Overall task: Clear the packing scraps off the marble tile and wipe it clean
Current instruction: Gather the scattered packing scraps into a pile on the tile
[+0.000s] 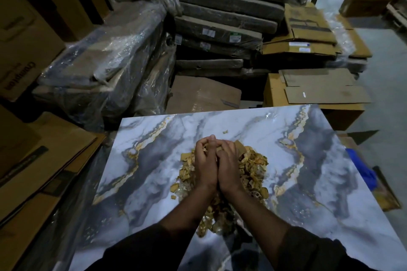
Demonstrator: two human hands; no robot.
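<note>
A large marble tile (154,160), white and grey with gold veins, lies flat in front of me. At its middle sits a heap of packing scraps (253,167): brown cardboard bits mixed with clear plastic. My left hand (204,165) and my right hand (229,165) are pressed side by side on top of the heap, fingers curled and closed around a clump of scraps. Scraps show between the fingers. One small loose scrap (225,131) lies on the tile just beyond my fingertips. More bits trail toward me between my forearms.
Plastic-wrapped bundles (105,68) and stacked flat packages (220,28) stand behind the tile. Flattened cardboard boxes (317,90) lie at the back right, more cardboard (44,160) at the left. Something blue (361,169) lies off the tile's right edge. Bare floor shows at far right.
</note>
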